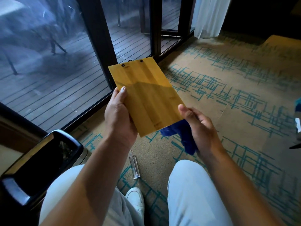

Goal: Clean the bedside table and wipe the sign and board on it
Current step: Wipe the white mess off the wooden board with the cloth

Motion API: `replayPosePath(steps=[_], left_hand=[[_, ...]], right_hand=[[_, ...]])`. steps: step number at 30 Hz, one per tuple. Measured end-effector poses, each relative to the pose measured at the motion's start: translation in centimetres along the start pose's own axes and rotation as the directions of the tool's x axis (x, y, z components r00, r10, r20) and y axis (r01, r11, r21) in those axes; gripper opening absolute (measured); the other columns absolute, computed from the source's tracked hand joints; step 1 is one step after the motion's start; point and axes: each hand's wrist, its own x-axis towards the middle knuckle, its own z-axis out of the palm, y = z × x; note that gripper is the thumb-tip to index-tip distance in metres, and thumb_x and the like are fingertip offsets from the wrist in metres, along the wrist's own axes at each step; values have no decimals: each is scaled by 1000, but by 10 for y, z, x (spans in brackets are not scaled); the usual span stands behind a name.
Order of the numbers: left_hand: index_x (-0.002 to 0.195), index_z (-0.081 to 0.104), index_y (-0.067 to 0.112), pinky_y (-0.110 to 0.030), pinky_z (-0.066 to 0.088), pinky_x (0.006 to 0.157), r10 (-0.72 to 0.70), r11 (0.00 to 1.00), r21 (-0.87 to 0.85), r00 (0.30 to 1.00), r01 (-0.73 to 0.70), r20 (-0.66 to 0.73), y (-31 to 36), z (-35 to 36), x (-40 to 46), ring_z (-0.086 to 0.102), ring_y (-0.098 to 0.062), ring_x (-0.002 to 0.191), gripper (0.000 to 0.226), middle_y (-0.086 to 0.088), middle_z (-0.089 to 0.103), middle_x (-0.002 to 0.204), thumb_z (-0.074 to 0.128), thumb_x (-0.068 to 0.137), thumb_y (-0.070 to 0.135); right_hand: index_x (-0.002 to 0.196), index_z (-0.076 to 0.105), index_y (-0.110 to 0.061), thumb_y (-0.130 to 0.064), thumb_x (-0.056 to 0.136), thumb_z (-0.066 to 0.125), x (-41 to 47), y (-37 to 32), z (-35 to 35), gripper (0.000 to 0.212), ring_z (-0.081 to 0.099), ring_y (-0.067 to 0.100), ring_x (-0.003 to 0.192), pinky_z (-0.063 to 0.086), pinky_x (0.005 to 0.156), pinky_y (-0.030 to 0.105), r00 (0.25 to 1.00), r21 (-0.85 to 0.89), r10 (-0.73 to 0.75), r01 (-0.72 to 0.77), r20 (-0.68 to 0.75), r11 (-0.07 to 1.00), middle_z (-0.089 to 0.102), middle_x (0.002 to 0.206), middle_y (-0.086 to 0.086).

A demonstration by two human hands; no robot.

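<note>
A bamboo board (143, 93) with two dark rivets at its far end is held up in front of me, its plain back facing the camera. My left hand (119, 115) grips its left edge, thumb on top. My right hand (197, 126) touches the board's lower right corner with the thumb and holds a dark blue cloth (182, 136) bunched under the fingers. The board's front side is hidden.
A clear acrylic bar (134, 167) lies on the patterned carpet (228, 95) between my knees. A dark glossy tray or table corner (42, 163) sits at lower left. Glass doors (57, 62) onto a deck are ahead, a white curtain (210, 15) at top right.
</note>
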Motion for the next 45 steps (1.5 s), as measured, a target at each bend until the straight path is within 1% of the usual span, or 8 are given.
replayPosePath(steps=[4,9,13,19,24,29,38,45], left_hand=[[135,57,14,-63,51,95,33,995,90,996,-41,79,2,-2,1,61,-36,122,35,-15,64,132,43,105,24],[144,43,17,-37,63,68,170,895,396,978,-206,124,-3,-6,-8,73,-9,86,42,3,70,107,48,103,8],[154,30,24,-35,60,56,181,838,483,965,-253,192,-12,-10,-20,72,-21,76,60,14,75,93,52,101,7],[157,24,31,-37,61,58,181,856,452,965,-250,191,-14,-19,-14,75,-25,90,68,3,66,125,53,101,6],[154,35,26,-32,60,56,64,961,265,995,-83,82,-36,-20,13,75,-20,85,63,14,74,99,55,99,3],[155,32,30,-34,62,61,-8,984,177,998,-2,55,-74,-32,48,73,-24,93,67,-8,59,133,56,99,3],[158,22,33,-43,63,73,-182,974,149,980,168,85,-157,-62,86,67,-12,61,79,6,61,66,51,97,-8],[157,21,39,-42,64,69,-357,908,219,933,356,-40,-227,-99,91,73,-18,71,81,-7,59,101,49,98,-9]], right_hand=[[108,60,-3,-37,91,62,4,1,4,38,61,66,77,35,44,27,992,228,81,-100,93,969,58,59,25],[125,54,-2,-33,93,55,5,-3,2,44,72,42,66,37,38,24,990,328,69,-106,122,939,66,63,28],[130,50,-4,-36,95,56,11,4,-1,49,73,39,65,39,36,22,986,352,36,-91,160,932,63,95,46],[114,56,-2,-31,98,50,25,16,-2,34,65,32,49,39,31,24,969,294,41,-113,243,949,65,101,42],[132,46,8,-47,95,53,38,29,-20,67,61,20,41,36,31,22,944,204,64,-135,323,970,64,115,38],[120,61,-5,-18,89,63,48,63,-63,34,62,13,54,48,43,24,984,115,123,-138,132,984,70,96,14],[113,67,-10,5,84,61,36,129,-104,33,67,9,84,53,71,15,980,72,199,-197,-28,978,74,100,2],[110,69,-14,5,83,64,15,165,-135,33,66,10,90,53,75,15,955,33,260,-258,-141,966,74,107,6]])
